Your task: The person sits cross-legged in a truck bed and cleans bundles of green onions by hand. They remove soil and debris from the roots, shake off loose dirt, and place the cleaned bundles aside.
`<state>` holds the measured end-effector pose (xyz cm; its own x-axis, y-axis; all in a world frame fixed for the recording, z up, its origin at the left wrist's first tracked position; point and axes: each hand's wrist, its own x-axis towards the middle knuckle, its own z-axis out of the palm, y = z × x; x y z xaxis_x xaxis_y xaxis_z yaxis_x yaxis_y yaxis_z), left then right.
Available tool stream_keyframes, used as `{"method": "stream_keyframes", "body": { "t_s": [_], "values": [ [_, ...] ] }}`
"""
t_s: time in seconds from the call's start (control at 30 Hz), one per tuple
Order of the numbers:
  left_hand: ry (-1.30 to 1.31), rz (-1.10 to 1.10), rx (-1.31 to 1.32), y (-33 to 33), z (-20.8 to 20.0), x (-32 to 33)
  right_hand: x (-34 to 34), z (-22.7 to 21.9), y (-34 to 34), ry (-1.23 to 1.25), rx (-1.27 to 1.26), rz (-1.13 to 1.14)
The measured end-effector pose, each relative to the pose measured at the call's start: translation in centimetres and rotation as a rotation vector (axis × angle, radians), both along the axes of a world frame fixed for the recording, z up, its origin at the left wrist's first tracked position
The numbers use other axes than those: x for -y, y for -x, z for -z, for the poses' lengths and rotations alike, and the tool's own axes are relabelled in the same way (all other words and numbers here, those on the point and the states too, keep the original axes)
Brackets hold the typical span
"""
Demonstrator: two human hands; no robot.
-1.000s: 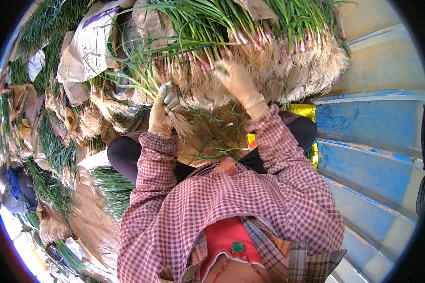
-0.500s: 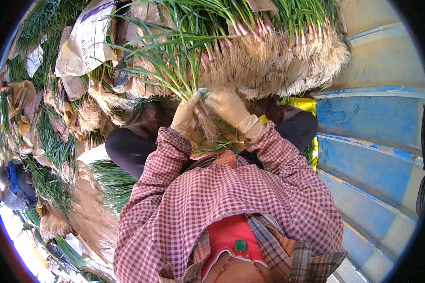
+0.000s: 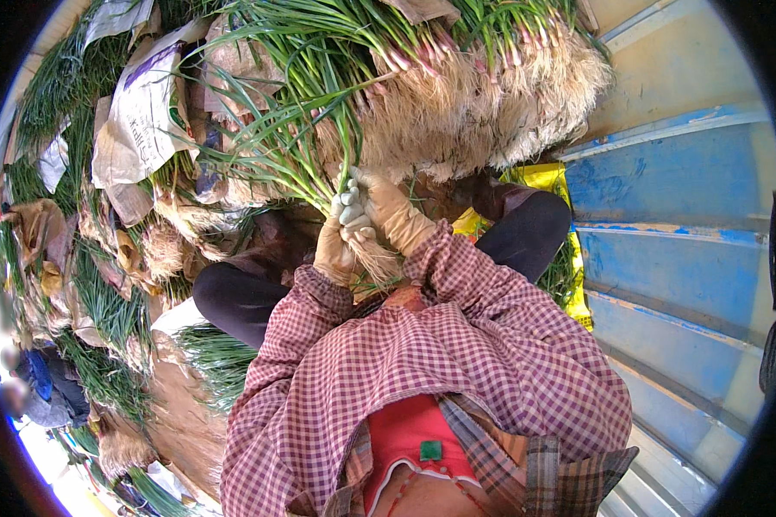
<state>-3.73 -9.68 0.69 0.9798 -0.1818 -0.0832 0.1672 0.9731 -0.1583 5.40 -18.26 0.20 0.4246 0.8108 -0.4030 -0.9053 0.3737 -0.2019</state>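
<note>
A bunch of green garlic [image 3: 306,168] with long flat leaves leans up and left from between my gloved hands, over my lap. Its pale roots [image 3: 374,257] dangle below the grip, toward my chest. My left hand [image 3: 340,239] is closed round the lower stems from the left. From the right, my right hand [image 3: 388,209] is closed at the same stems, its fingers meeting those of the left. The gloves are tan with pale grey fingertips. Where the hands overlap, the stem bases are mostly hidden.
Ahead lies a thick row of garlic plants [image 3: 457,112] with pink stems and matted roots. More bundles, partly under a white printed sack [image 3: 138,129], fill the left side. A yellow bag [image 3: 543,179] lies by my right knee, beside a blue metal wall [image 3: 664,189]. Another person [image 3: 50,383] is at far left.
My right hand has come in closer against the left, and both now press together round the stems. The bunch sits slightly lower and further left. The whole view has shifted a little.
</note>
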Motion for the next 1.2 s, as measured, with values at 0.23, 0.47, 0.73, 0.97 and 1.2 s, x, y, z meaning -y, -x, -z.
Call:
{"method": "stream_keyframes", "body": {
  "t_s": [0.23, 0.47, 0.73, 0.97, 1.2],
  "values": [
    [0.16, -0.155, 0.364, 1.9, -6.0, -0.4, 3.2, 2.9, -5.4, 0.39, 0.293, 0.673],
    [0.062, -0.13, 0.176, 0.5, -5.1, -3.1, 1.6, -2.8, -8.5, 1.158, 2.036, 0.042],
    [-0.093, -0.364, 0.018, 0.9, -4.8, -3.3, -6.4, -9.6, -12.1, 1.13, 2.088, -0.321],
    [-0.852, -0.083, -0.387, -1.4, -0.5, -1.7, -1.1, 0.5, -5.9, 0.591, 0.961, -0.361],
    [-0.825, -0.194, -0.467, -0.6, 1.2, -0.8, -0.4, 1.2, -2.6, 0.488, 0.64, -0.236]
  ]
}}
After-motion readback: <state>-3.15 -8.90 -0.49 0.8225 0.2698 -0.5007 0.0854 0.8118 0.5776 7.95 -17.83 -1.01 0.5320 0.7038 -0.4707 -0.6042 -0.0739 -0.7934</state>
